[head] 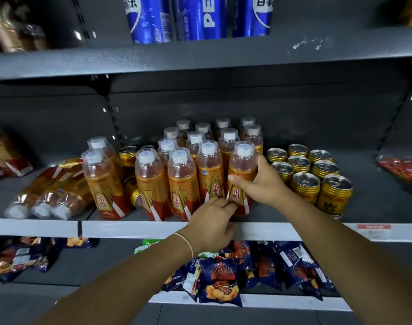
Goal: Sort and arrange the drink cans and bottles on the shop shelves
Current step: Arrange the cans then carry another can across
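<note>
Head view: the front-right bottle (243,160) of the upright group stands on the middle shelf (130,228) near its front edge. Its long axis is vertical, white cap up, label facing outward. The right hand (263,184) wraps its body, thumb across the front. The left hand (212,221) curls its fingers at the foot. Matching bottles crowd its left and rear. Gold cans (317,170) stand just right, and three fallen bottles (54,193) lie at far left, caps toward the edge.

You face a dark grey metal shelf (376,202): upright orange plastic bottles with white caps (151,181) stand mid-shelf, gold metal cans (304,186) stand right of them, and three fallen orange bottles (47,198) lie left.
</note>
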Demonstrator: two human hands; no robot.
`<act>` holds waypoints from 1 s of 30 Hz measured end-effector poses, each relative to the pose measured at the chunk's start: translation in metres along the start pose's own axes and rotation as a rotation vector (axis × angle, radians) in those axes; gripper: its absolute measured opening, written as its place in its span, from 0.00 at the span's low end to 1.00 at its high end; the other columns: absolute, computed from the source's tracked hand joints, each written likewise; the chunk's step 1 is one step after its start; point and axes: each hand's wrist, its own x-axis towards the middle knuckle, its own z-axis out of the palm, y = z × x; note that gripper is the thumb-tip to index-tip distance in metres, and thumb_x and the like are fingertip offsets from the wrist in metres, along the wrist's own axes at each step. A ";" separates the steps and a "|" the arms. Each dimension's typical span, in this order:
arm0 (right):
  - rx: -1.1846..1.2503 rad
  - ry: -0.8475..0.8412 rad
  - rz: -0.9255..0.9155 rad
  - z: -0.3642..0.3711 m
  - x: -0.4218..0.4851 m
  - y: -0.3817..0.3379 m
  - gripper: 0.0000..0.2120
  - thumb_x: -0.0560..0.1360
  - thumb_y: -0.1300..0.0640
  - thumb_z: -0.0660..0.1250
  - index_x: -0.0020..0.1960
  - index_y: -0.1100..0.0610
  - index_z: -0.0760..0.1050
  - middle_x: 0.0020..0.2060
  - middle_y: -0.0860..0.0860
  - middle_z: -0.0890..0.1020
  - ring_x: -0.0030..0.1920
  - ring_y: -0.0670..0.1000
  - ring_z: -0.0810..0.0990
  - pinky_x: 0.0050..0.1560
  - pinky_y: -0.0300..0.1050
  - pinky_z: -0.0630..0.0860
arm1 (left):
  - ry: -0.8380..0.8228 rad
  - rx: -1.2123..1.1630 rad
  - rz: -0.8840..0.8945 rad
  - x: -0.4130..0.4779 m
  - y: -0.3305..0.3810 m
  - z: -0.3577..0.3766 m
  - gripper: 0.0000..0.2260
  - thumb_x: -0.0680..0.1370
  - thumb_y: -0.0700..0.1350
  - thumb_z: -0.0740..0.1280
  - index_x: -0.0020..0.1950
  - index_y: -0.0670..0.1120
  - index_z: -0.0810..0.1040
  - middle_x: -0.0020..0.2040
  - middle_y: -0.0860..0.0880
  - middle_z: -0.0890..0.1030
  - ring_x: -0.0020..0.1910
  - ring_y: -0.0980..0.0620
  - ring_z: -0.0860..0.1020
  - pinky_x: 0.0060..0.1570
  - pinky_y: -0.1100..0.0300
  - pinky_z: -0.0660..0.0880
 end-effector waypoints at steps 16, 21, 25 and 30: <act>-0.338 0.202 -0.015 0.034 -0.076 -0.113 0.30 0.68 0.38 0.76 0.61 0.44 0.65 0.41 0.34 0.75 0.42 0.40 0.75 0.38 0.31 0.67 | -0.030 -0.117 0.065 -0.093 -0.063 -0.056 0.25 0.82 0.56 0.57 0.75 0.43 0.63 0.64 0.41 0.74 0.63 0.41 0.71 0.57 0.51 0.73; -0.347 0.089 -0.016 0.093 -0.096 -0.162 0.24 0.66 0.40 0.78 0.53 0.40 0.66 0.41 0.34 0.76 0.41 0.33 0.73 0.37 0.31 0.67 | -0.053 -0.161 0.046 -0.154 -0.111 -0.075 0.24 0.82 0.58 0.56 0.73 0.45 0.65 0.62 0.41 0.75 0.61 0.41 0.73 0.56 0.50 0.73; -0.304 0.025 -0.041 0.157 -0.099 -0.199 0.26 0.66 0.38 0.77 0.55 0.45 0.69 0.41 0.36 0.77 0.41 0.35 0.75 0.37 0.33 0.68 | -0.063 -0.131 0.010 -0.214 -0.155 -0.090 0.30 0.81 0.62 0.56 0.78 0.46 0.59 0.70 0.41 0.71 0.66 0.43 0.70 0.63 0.52 0.71; -0.259 -0.082 -0.132 0.244 -0.095 -0.251 0.27 0.66 0.39 0.78 0.58 0.47 0.69 0.44 0.36 0.77 0.43 0.39 0.76 0.38 0.36 0.69 | -0.080 -0.010 -0.169 -0.294 -0.211 -0.117 0.35 0.80 0.65 0.54 0.78 0.42 0.58 0.70 0.38 0.71 0.66 0.40 0.70 0.63 0.50 0.70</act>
